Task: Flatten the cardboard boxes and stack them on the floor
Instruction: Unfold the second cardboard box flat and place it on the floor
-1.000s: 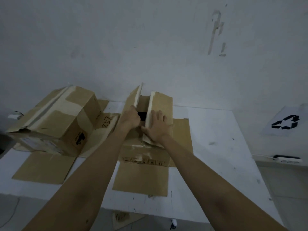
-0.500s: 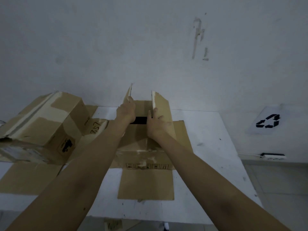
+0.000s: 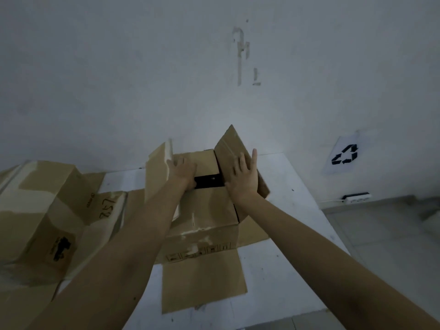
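While both arms reach forward over a white table [image 3: 273,270], the hands work at the top of a cardboard box [image 3: 209,210] standing upright near the middle of that table, its near bottom flap [image 3: 202,282] spread flat on the tabletop toward the camera. The left hand [image 3: 183,170] rests at the left top flap [image 3: 158,170], which stands nearly upright; its fingers lie close together against the flap's inner edge, though whether the thumb curls round the cardboard cannot be told. The right hand [image 3: 245,177] lies with straight, slightly spread fingers flat on the right top flap [image 3: 232,148], which leans outward to the right. Between the two hands a dark gap [image 3: 209,182] opens into the box, with a short flap folded over it on the far side and another on the near side. A second cardboard box [image 3: 40,210] stands at the left end of the table, closed on top, with handwritten numbers on a flap beside it. On the wall [image 3: 142,67] to the right hangs a sheet with a black recycling symbol [image 3: 345,158], and a white power strip [image 3: 357,197] lies at the foot of the wall
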Demonstrator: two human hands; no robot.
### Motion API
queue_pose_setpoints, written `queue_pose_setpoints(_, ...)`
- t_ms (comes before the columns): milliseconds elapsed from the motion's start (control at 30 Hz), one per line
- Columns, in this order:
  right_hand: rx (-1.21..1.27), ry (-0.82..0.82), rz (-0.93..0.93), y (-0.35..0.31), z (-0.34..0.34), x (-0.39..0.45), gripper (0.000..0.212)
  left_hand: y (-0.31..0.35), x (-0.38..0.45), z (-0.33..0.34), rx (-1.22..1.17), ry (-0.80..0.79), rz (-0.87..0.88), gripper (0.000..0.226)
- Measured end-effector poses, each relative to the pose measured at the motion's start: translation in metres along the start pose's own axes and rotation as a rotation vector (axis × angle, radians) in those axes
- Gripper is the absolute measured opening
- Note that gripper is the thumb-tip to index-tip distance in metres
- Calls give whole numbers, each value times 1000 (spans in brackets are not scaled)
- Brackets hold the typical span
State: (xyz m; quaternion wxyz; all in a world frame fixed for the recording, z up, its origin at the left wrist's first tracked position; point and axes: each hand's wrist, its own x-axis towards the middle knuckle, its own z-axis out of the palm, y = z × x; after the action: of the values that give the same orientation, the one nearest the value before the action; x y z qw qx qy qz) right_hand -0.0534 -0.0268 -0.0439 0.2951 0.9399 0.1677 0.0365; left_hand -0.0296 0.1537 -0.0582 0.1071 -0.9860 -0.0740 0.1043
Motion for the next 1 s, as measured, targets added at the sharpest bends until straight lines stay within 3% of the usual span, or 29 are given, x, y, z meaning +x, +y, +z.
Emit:
queue_pose_setpoints(200,400,23,-5,-19,27,0,62,12,15,16,137,37,42,58)
queue_pose_setpoints(533,509,82,-25,-29,35,-4,60,15,30,-5,257,53,60,36)
queue_pose_setpoints(733,618,89,13,-22,35,-4,62,14,38,-17,292,40,132,35)
queue_pose_setpoints(933,751,316,-19,-12,33,-5,51,17,50,-66,143,79,156,28)
queue_pose_setpoints(1000,753,321,-72,-12,38,-9,60,13,56,-79,98,97,158,26)
